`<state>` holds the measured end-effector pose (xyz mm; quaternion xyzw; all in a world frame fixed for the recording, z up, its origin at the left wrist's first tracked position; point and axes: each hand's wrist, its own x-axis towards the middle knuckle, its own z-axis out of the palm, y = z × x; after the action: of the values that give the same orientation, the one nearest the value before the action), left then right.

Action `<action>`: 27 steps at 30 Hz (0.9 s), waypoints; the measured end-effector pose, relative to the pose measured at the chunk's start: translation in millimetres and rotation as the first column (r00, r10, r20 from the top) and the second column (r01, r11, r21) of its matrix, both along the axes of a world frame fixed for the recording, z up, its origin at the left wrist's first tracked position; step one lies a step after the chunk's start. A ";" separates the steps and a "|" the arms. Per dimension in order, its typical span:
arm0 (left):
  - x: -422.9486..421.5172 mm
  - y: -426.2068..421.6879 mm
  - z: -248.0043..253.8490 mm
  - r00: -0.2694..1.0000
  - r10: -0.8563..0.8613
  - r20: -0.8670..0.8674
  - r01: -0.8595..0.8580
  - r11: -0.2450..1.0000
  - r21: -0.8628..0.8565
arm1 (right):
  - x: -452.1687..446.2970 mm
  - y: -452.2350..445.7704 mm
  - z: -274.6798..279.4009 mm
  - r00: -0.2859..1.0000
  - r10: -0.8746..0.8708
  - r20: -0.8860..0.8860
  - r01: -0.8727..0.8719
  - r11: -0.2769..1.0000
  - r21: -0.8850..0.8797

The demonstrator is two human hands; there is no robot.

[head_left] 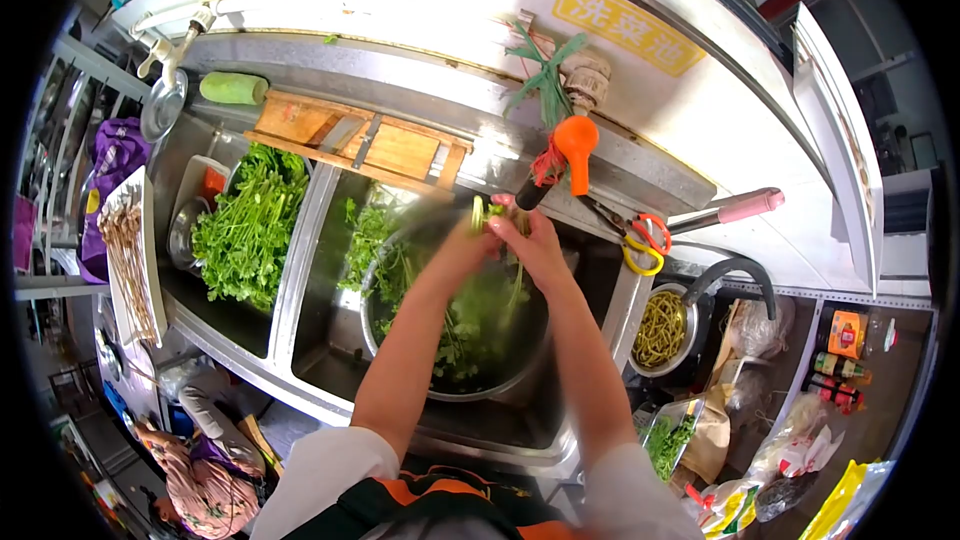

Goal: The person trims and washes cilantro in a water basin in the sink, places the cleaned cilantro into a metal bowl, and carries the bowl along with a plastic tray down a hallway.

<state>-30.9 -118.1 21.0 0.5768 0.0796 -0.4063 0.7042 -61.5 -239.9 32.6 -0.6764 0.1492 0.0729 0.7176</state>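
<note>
My left hand (470, 245) and my right hand (536, 248) are close together over a large metal basin (374, 340) in the right sink bay. Both are closed around a few leafy green stalks (497, 210), probably celery or coriander; pale stem ends show above the left fingers. More stems and leaves hang blurred below the right hand. Inside the basin float loose leafy greens (458, 335) in water. Just beyond my right fingers is a black handle (530, 192) with red strands; whether they touch is unclear.
A heap of leafy greens (250, 230) fills the left bay. A wooden slicer board (400, 148) lies along the back ledge, with a green gourd (233, 89). An orange scoop (576, 145), scissors (645, 243) and a pot of green beans (661, 330) are at right. Another person (205, 485) is lower left.
</note>
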 end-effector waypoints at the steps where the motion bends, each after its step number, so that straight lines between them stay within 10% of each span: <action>1: -0.4 -2.1 6.9 0.999 -0.032 -0.036 0.030 0.998 -0.058 | 0.8 -4.0 -9.6 1.000 -0.001 0.000 0.001 1.000 -0.001; 3: -0.4 0.2 -3.6 0.989 -0.138 -0.060 0.132 0.987 -0.090 | 3.3 -9.0 -21.4 0.993 0.121 0.006 -0.113 0.945 -0.307; 9: 4.4 8.0 -0.1 0.984 -0.133 -0.121 0.098 0.960 -0.261 | 0.1 -30.6 -24.6 0.988 -0.098 -0.124 0.072 0.978 -0.197; 11: 6.5 6.8 -0.8 0.979 -0.168 -0.117 0.124 0.941 -0.314 | 1.8 -30.2 -28.3 0.910 -0.144 0.388 0.374 0.685 -0.625; 17: 10.7 -2.4 5.8 0.984 -0.175 -0.028 0.164 0.959 -0.232 | 3.3 -39.5 -9.8 0.985 -0.019 -0.170 0.039 0.992 0.117; 20: 16.4 3.1 -7.7 0.883 -0.299 0.362 0.332 0.943 -0.032 | 5.2 -43.3 -0.3 0.977 -0.146 -0.156 0.178 0.961 0.211; 27: 28.3 16.4 11.8 0.882 -0.388 0.266 0.360 0.921 0.152 | 5.5 -52.8 17.7 0.977 -0.140 -0.162 0.139 0.990 -0.023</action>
<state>-2.6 -101.8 32.8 0.6685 -0.1177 -0.4409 0.5873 -56.0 -292.7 50.3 -0.6601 0.2550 0.0767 0.7024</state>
